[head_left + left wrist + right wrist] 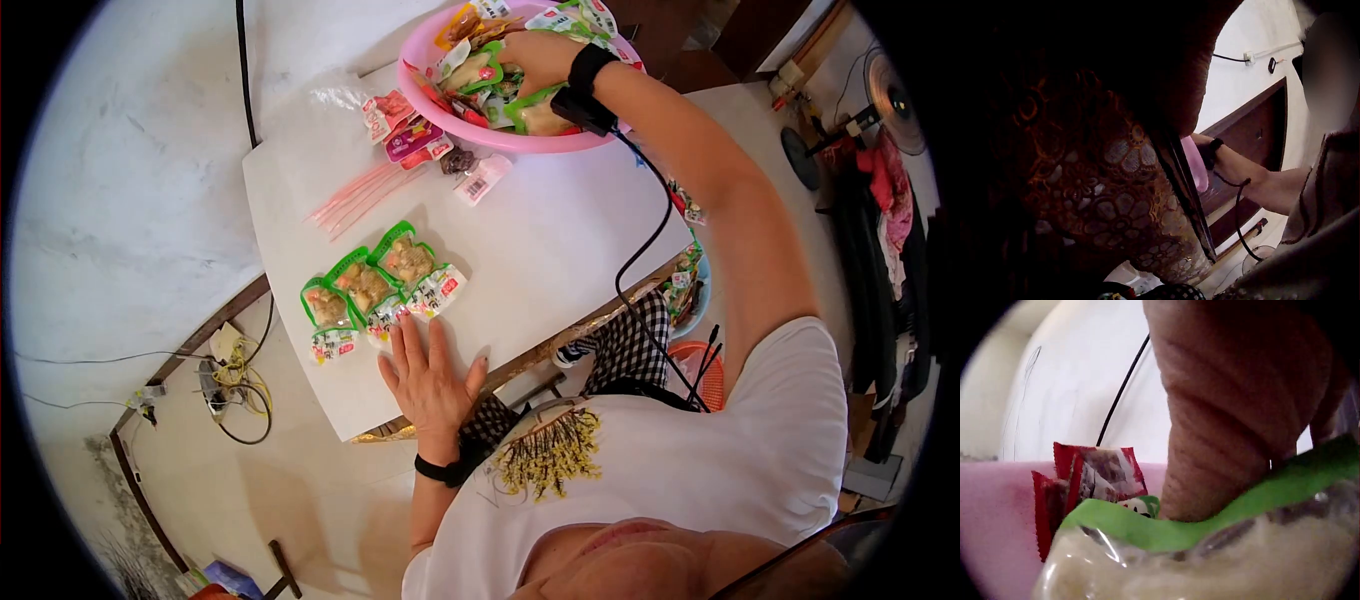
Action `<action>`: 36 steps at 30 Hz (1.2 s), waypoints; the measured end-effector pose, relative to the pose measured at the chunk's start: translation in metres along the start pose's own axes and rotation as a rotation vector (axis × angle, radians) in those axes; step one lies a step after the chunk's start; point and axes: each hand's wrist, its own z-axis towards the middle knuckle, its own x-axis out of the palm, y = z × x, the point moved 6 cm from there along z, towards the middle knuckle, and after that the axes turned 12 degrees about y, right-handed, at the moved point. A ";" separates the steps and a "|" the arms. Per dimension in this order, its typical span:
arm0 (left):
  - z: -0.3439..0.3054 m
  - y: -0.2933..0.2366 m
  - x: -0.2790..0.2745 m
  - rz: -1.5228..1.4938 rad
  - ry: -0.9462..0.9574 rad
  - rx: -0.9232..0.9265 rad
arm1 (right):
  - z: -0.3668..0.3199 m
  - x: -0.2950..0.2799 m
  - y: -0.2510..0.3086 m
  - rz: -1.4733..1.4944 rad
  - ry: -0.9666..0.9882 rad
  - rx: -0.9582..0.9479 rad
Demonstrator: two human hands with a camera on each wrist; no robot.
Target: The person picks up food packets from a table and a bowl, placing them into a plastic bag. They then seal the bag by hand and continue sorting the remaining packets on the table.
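My left hand [432, 385] lies flat on the white table [560, 240] with straight fingers, fingertips at the white lower end of a green-edged food packet [362, 285]. Similar packets flank it, one on the left [325, 305] and one on the right [408, 260]. At the back, my right hand [545, 60] reaches down into a pink basin [520, 142] heaped with snack packets. In the right wrist view, its fingers go behind a clear, green-edged packet [1210, 569], beside red packets [1110, 469]. Those fingertips are hidden, so I cannot tell whether they grip anything.
Left of the basin lie a purple packet [412, 142], a pink-and-white packet [482, 180] and thin red strips [365, 197]. A black cable [655, 225] runs from the right wrist past the table edge. An orange basket [708, 375] and a blue tub [704, 300] stand below.
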 end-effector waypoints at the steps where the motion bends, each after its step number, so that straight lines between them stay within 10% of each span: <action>1: 0.000 0.000 0.000 0.001 -0.001 0.001 | 0.002 0.002 0.003 -0.054 -0.024 0.047; 21: -0.003 0.001 -0.003 -0.049 -0.074 0.017 | -0.007 -0.009 -0.005 0.009 -0.144 0.044; 36: -0.007 -0.002 -0.010 -0.045 -0.118 0.033 | -0.019 -0.022 -0.059 0.986 -0.306 0.141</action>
